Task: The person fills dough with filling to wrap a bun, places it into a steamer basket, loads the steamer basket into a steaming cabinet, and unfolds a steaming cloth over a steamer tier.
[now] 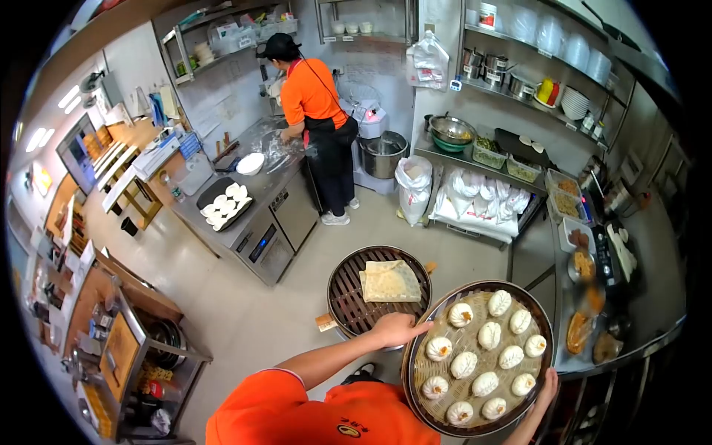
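Note:
A round bamboo steamer tray carries several pleated buns, some with orange-brown filling showing at the top. My left hand is closed on the tray's left rim, its thumb pointing onto the edge. On the lower right side, my right hand is wrapped round the rim; part of its grip is hidden under the tray. Behind and to the left stands another round steamer with a dark slatted base, and a folded beige cloth lies on the slats.
A co-worker in orange stands at a floured steel counter, which bears a black tray of white pieces. A mixer and a white bag stand near the wall. Food containers line the right counter.

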Motion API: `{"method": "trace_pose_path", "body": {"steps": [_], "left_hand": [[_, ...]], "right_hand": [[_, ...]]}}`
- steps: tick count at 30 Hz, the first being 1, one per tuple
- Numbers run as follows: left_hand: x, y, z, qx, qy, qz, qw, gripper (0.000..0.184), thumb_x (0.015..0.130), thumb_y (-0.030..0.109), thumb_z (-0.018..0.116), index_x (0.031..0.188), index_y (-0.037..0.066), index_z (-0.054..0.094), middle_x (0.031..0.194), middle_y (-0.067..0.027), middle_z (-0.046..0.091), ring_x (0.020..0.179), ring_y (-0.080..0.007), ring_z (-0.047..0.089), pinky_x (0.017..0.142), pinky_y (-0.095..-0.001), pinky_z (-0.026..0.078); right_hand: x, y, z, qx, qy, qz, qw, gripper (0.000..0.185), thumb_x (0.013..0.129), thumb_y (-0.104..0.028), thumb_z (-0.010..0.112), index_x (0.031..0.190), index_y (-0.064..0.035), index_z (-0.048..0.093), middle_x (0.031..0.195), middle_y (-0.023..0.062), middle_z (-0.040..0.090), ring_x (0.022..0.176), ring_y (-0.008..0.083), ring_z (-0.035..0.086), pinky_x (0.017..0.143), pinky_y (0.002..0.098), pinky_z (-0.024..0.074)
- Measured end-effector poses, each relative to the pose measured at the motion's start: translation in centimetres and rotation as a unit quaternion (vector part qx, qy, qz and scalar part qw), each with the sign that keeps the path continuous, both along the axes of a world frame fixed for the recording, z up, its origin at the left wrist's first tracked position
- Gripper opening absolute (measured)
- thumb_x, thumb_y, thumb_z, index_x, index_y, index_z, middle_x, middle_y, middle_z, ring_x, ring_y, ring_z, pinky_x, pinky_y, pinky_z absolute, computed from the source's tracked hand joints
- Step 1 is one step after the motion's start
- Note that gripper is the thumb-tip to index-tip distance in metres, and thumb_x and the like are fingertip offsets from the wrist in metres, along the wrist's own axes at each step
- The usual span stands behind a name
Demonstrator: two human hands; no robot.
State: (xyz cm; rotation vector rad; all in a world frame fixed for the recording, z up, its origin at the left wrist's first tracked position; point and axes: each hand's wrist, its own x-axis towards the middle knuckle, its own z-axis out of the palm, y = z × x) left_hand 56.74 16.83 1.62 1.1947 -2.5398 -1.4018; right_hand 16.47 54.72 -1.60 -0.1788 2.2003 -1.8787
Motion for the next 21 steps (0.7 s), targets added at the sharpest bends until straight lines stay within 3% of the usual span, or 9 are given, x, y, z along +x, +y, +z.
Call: {"method": "trace_pose_path", "body": {"steps": [11,13,14,15,16,17,18,21], "left_hand": [[-0.4,-0.4,0.7,0.007,-0.03,-0.035,0.999,0.083,0.092,0.077,0.037,0.089,0.001,0.071,0.089,-0.0231,0.069,0.088,-0.0408,0.067,0.08,-0.0477,0.051],[-0.5,-0.3,0.2,-0.025,-0.019,-0.031,0.999,0.088,0.093,0.076,0.033,0.085,-0.002,0.072,0.085,-0.0236,0.07,0.084,-0.0423,0.068,0.078,-0.0494,0.052],[-0.5,-0.3,-0.6,-0.035,-0.001,-0.017,0.999,0.088,0.093,0.077,0.032,0.085,-0.002,0.071,0.087,-0.0244,0.07,0.087,-0.0435,0.068,0.079,-0.0502,0.052],[-0.7,-0.5,-1.7,-0.026,-0.01,-0.026,0.999,0.084,0.092,0.075,0.034,0.092,0.001,0.074,0.091,-0.0232,0.071,0.093,-0.043,0.068,0.083,-0.0494,0.052],[-0.6,-0.2,0.1,0.004,-0.004,-0.015,1.0,0.076,0.094,0.072,0.036,0.101,0.006,0.075,0.098,-0.0214,0.072,0.098,-0.0404,0.068,0.085,-0.0478,0.051],[-0.4,-0.1,1.8,0.019,0.009,-0.025,0.999,0.07,0.096,0.068,0.038,0.109,0.01,0.075,0.103,-0.0199,0.072,0.101,-0.0379,0.068,0.087,-0.0461,0.051],[-0.9,0.1,1.5,0.014,0.003,-0.032,0.999,0.068,0.097,0.065,0.038,0.111,0.009,0.075,0.107,-0.0201,0.072,0.103,-0.0372,0.068,0.089,-0.0444,0.051],[-1.6,-0.6,-0.7,0.055,0.018,-0.008,0.998,0.064,0.099,0.059,0.047,0.114,0.002,0.072,0.108,-0.0211,0.072,0.104,-0.0315,0.069,0.093,-0.0385,0.049]], "right_hand": [[0.3,0.5,-0.7,-0.013,-0.005,-0.005,1.0,0.041,0.095,-0.023,0.067,0.128,0.0002,0.06,0.123,0.0088,0.063,0.113,0.0195,0.058,0.101,0.0316,0.0441],[-0.1,1.0,-1.8,-0.057,-0.022,0.007,0.998,0.041,0.095,-0.022,0.067,0.129,-0.0004,0.06,0.121,0.008,0.064,0.112,0.0193,0.059,0.1,0.0317,0.0451],[0.1,1.0,-1.1,0.025,0.025,0.01,0.999,0.04,0.094,-0.023,0.069,0.128,-0.0014,0.062,0.122,0.0078,0.065,0.115,0.0192,0.059,0.101,0.0321,0.0449],[1.9,-0.5,0.9,-0.016,0.006,-0.019,1.0,0.027,0.092,-0.014,0.07,0.116,-0.001,0.067,0.115,0.0052,0.067,0.105,0.0144,0.061,0.097,0.0294,0.0468],[4.1,-2.5,3.8,-0.068,-0.013,0.009,0.998,0.027,0.092,-0.014,0.071,0.115,-0.0011,0.068,0.113,0.0047,0.068,0.104,0.0145,0.061,0.096,0.0289,0.0469],[6.8,-3.8,7.2,-0.042,-0.013,-0.021,0.999,0.026,0.091,-0.016,0.073,0.112,-0.0013,0.069,0.112,0.0044,0.068,0.104,0.0144,0.061,0.094,0.0276,0.0468],[5.8,-2.3,5.7,-0.026,0.026,0.014,0.999,0.031,0.089,-0.02,0.076,0.113,-0.0027,0.069,0.111,0.005,0.069,0.104,0.0148,0.062,0.093,0.0267,0.0469],[7.4,-1.8,6.3,0.058,0.012,-0.085,0.995,0.045,0.081,-0.031,0.083,0.116,-0.006,0.069,0.113,0.0068,0.068,0.106,0.017,0.062,0.094,0.0294,0.047]]}}
